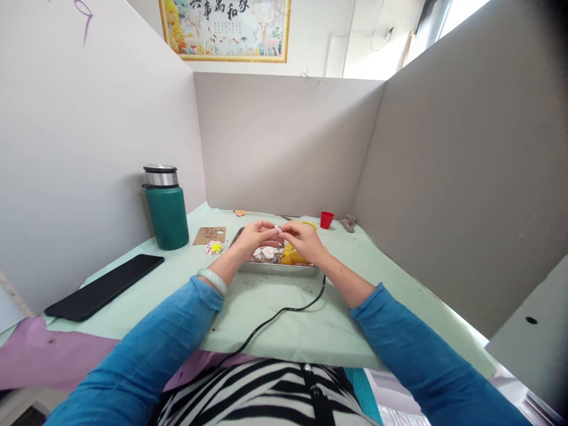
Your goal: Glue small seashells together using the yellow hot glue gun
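Note:
My left hand (256, 235) and my right hand (302, 238) meet above a shallow metal tray (284, 269) in the middle of the table. Both hands are closed in a pinch, fingertips touching around a tiny pale piece (277, 229) that is too small to name. The tray holds several small shells or decorative bits and something yellow (290, 257) under my right hand. A pale bangle (213, 280) sits on my left wrist.
A green flask (166, 207) stands at the left by the partition. A black phone (105, 286) lies at the near left. A brown card (209, 235), a small flower piece (213, 248), a red cup (326, 219) and a black cable (275, 316) lie on the green mat.

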Demonstrator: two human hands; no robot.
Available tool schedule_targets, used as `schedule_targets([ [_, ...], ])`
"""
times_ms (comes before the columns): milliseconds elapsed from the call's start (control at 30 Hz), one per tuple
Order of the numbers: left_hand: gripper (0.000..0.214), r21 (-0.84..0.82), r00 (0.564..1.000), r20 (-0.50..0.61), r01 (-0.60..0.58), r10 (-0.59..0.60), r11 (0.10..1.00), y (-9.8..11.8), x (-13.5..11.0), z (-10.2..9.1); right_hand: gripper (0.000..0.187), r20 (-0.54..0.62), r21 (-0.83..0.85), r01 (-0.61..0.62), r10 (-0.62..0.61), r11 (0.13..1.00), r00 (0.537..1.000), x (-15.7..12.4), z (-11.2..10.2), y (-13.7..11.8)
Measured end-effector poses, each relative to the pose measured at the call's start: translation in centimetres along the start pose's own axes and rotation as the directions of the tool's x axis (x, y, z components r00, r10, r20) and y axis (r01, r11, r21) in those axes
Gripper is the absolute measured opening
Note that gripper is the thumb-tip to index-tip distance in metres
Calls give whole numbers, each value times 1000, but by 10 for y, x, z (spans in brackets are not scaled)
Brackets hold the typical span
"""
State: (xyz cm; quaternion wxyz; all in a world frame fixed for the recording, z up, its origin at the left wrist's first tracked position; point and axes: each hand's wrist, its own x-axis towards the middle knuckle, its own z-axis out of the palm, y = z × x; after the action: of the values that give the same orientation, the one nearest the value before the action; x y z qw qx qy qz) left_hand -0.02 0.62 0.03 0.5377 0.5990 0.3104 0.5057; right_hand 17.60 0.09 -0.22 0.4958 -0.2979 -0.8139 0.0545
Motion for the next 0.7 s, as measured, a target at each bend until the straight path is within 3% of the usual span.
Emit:
schedule_targets([
  [167,33,-59,1000,31,4,-2,998,0,-1,0,17,-34,-211,87,-97,974,995,-3,1,-1],
  [333,31,-121,986,162,55,-35,991,2,-3,0,19,-40,-403,132,-162,906,986,-6,4,-2],
  [533,26,-159,954,293,106,-55,982,0,-3,-3,20,38,-570,172,-183,804,982,-5,5,-5],
  [700,14,-158,978,195,104,-72,982,-3,-1,-2,15,99,-554,199,-173,808,980,-5,4,-11],
])
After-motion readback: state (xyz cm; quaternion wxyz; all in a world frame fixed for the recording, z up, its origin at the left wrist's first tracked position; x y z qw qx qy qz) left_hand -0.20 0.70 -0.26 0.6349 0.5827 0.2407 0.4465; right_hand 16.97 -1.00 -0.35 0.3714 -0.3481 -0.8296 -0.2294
